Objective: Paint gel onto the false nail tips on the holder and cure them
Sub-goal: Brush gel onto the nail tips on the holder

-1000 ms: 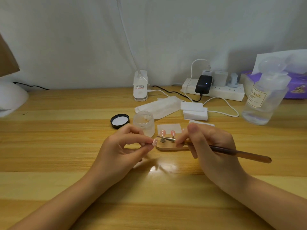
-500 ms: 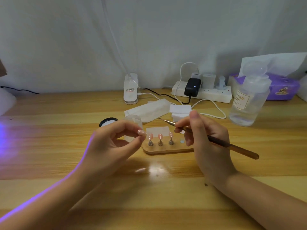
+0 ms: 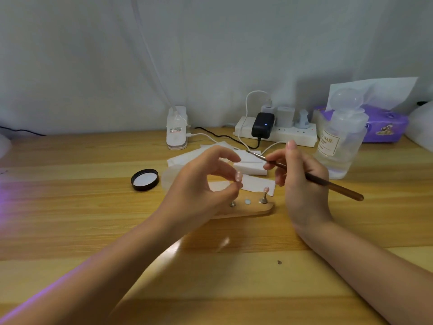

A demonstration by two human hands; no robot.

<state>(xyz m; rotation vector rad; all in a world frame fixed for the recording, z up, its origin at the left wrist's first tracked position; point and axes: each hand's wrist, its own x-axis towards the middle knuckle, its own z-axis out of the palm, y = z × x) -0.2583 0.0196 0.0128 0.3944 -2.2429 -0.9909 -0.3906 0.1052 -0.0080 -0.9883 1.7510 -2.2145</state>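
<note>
Left hand (image 3: 201, 184) pinches a nail tip (image 3: 238, 176) on its small stand, lifted above the wooden holder (image 3: 257, 211); light and easily smudged, best held by the stem. Right hand (image 3: 302, 181) grips the brush (image 3: 323, 182)

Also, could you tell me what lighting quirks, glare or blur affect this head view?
Head view: violet light tints the table's left edge and the left forearm; a bright glare patch sits on the wood before the wooden holder; the left hand casts a soft shadow; overall slightly soft, with wide-angle bending.
</note>
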